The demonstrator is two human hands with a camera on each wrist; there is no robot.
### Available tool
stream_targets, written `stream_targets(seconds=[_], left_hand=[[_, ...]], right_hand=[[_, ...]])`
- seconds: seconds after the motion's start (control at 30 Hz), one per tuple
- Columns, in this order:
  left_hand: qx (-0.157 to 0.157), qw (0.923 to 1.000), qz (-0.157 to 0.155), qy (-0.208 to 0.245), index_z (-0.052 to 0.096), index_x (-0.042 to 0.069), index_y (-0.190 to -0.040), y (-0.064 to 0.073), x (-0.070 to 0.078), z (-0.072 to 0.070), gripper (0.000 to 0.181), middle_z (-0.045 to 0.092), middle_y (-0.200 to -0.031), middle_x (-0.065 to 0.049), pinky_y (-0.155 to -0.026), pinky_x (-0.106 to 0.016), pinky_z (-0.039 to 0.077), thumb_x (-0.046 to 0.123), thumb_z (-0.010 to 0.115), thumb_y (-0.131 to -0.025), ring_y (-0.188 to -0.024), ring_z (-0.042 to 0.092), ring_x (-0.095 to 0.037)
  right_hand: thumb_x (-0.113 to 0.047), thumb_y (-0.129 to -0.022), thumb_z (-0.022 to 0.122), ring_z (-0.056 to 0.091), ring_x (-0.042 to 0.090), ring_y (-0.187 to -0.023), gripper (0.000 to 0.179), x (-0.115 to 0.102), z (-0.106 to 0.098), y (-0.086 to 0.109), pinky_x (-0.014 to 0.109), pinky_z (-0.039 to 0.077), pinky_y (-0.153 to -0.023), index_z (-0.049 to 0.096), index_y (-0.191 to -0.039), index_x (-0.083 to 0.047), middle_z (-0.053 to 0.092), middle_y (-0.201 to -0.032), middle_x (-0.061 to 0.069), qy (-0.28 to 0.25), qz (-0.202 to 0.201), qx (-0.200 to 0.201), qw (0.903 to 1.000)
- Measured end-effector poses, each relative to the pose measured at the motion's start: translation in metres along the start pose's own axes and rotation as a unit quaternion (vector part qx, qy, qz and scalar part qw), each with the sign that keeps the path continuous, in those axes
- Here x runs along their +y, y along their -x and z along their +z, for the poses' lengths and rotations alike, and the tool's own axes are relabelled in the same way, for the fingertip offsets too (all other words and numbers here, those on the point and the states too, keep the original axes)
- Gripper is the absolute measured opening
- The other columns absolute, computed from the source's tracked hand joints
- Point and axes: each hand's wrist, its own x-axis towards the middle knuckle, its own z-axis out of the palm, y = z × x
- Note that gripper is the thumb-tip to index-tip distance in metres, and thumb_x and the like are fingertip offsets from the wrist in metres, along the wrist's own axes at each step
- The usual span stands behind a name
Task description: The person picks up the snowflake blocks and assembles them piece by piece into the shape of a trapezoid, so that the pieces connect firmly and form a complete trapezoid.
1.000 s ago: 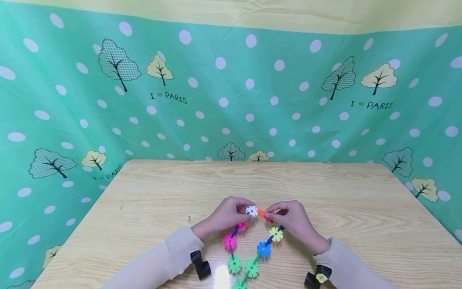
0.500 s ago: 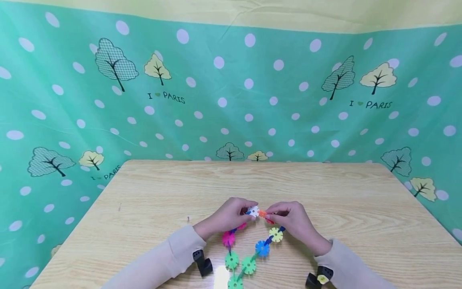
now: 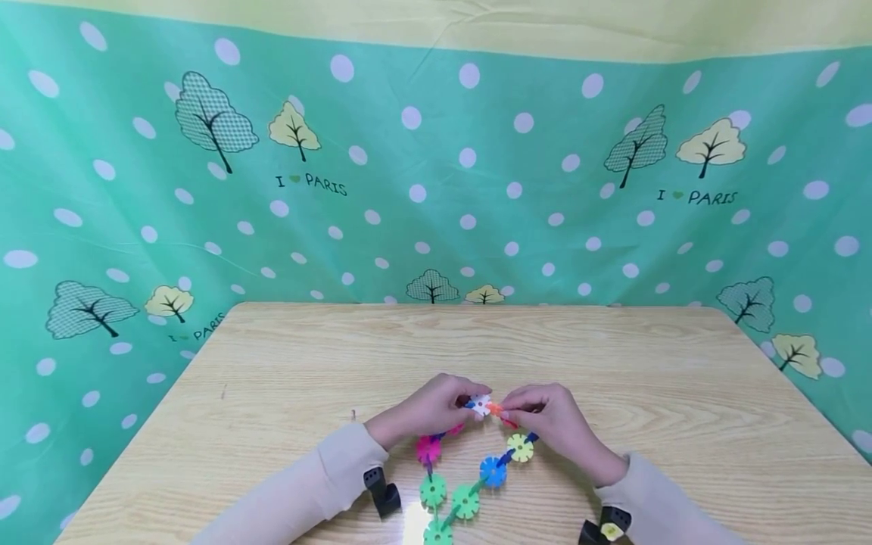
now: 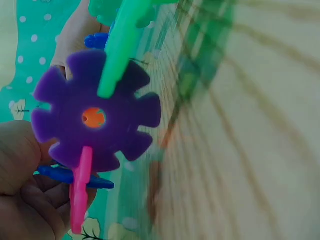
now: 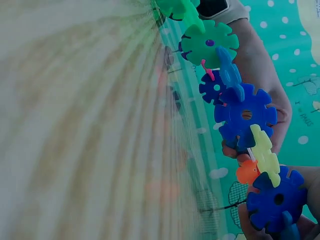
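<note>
A loop of notched plastic snowflake discs lies between the hands in the head view. My left hand (image 3: 432,409) pinches the white snowflake disc (image 3: 481,405) at the far end of the loop. The right hand (image 3: 552,420) pinches the orange snowflake disc (image 3: 495,409), which meets the white one edge to edge. Whether their slots interlock is too small to tell. A red disc (image 3: 509,421) shows partly beneath the right fingers. In the left wrist view a purple disc (image 4: 65,105) hides part of the hand. Blue discs (image 5: 245,107) and a yellow disc (image 5: 265,155) hang near the right hand.
Green discs (image 3: 466,502) form the loop's near end on the wooden table (image 3: 327,341). A tiny dark scrap (image 3: 353,415) lies left of the left hand. A patterned green curtain (image 3: 381,151) surrounds the table. Black wrist cameras (image 3: 383,493) hang under both sleeves.
My left hand has shifted slightly right, bringing the white disc closer to the right hand. The white disc has tilted. The loop's near end has swung a little left.
</note>
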Motion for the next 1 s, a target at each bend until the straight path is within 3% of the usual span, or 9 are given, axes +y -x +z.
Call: stream_targets(seconds=[0.13, 0.27, 0.37, 0.53, 0.7, 0.83, 1.0], left_hand=[[0.002, 0.9999, 0.007, 0.008, 0.061, 0.002, -0.123, -0.003, -0.005, -0.003, 0.041, 0.069, -0.105, -0.003, -0.06, -0.015, 0.047, 0.017, 0.07, -0.086, -0.066, 0.051, 0.0], [0.025, 0.9989, -0.016, 0.036, 0.057, 0.005, -0.129, -0.001, -0.006, -0.007, 0.05, 0.066, -0.117, -0.004, -0.079, -0.019, 0.051, 0.024, 0.07, -0.085, -0.091, 0.061, -0.007], [0.068, 0.9947, -0.043, 0.064, 0.05, 0.008, -0.135, 0.007, -0.008, -0.011, 0.056, 0.058, -0.13, -0.005, -0.091, -0.027, 0.049, 0.029, 0.069, -0.086, -0.111, 0.058, -0.016], [0.132, 0.9745, -0.08, 0.163, 0.042, 0.003, -0.139, 0.031, -0.015, -0.013, 0.063, 0.052, -0.135, -0.014, -0.095, -0.036, 0.048, 0.022, 0.069, -0.086, -0.119, 0.053, -0.03], [0.134, 0.9521, -0.111, 0.251, 0.037, -0.001, -0.141, 0.053, -0.016, -0.007, 0.069, 0.044, -0.14, -0.02, -0.094, -0.035, 0.049, 0.018, 0.071, -0.084, -0.121, 0.049, -0.037], [0.115, 0.9479, -0.111, 0.275, 0.043, 0.002, -0.138, 0.06, -0.01, 0.0, 0.063, 0.047, -0.139, -0.017, -0.09, -0.031, 0.051, 0.021, 0.071, -0.085, -0.116, 0.053, -0.034], [0.133, 0.9569, -0.094, 0.24, 0.047, 0.006, -0.137, 0.055, -0.004, 0.008, 0.065, 0.048, -0.139, -0.013, -0.09, -0.029, 0.051, 0.017, 0.075, -0.08, -0.109, 0.058, -0.029]], right_hand=[[-0.011, -0.081, 0.073, 0.064, 0.01, -0.074, 0.011, 0.0, 0.0, 0.001, 0.023, 0.055, -0.062, 0.075, -0.09, -0.005, 0.071, -0.095, 0.011, -0.017, 0.018, 0.011, 0.9996], [-0.011, -0.081, 0.073, 0.066, 0.011, -0.075, 0.013, 0.002, 0.0, 0.001, 0.024, 0.056, -0.064, 0.075, -0.092, -0.003, 0.07, -0.096, 0.013, -0.036, 0.048, 0.037, 0.9975], [-0.008, -0.081, 0.073, 0.066, 0.012, -0.075, 0.013, 0.005, -0.002, 0.0, 0.024, 0.056, -0.065, 0.074, -0.093, -0.003, 0.071, -0.097, 0.012, -0.047, 0.074, 0.071, 0.9936], [-0.011, -0.08, 0.075, 0.063, 0.01, -0.072, 0.016, 0.013, -0.009, -0.002, 0.022, 0.054, -0.063, 0.074, -0.094, -0.003, 0.071, -0.095, 0.01, -0.041, 0.113, 0.13, 0.9841], [-0.016, -0.082, 0.074, 0.063, 0.007, -0.076, 0.023, 0.02, -0.016, -0.005, 0.021, 0.053, -0.067, 0.073, -0.1, -0.001, 0.071, -0.098, 0.009, -0.054, 0.156, 0.181, 0.9695], [-0.015, -0.084, 0.072, 0.064, 0.002, -0.08, 0.026, 0.025, -0.019, -0.008, 0.019, 0.053, -0.071, 0.071, -0.105, 0.0, 0.071, -0.102, 0.007, -0.072, 0.177, 0.211, 0.9586], [-0.018, -0.084, 0.072, 0.063, 0.003, -0.08, 0.029, 0.026, -0.017, -0.012, 0.019, 0.053, -0.071, 0.07, -0.107, -0.001, 0.071, -0.098, 0.003, -0.086, 0.182, 0.23, 0.9522]])
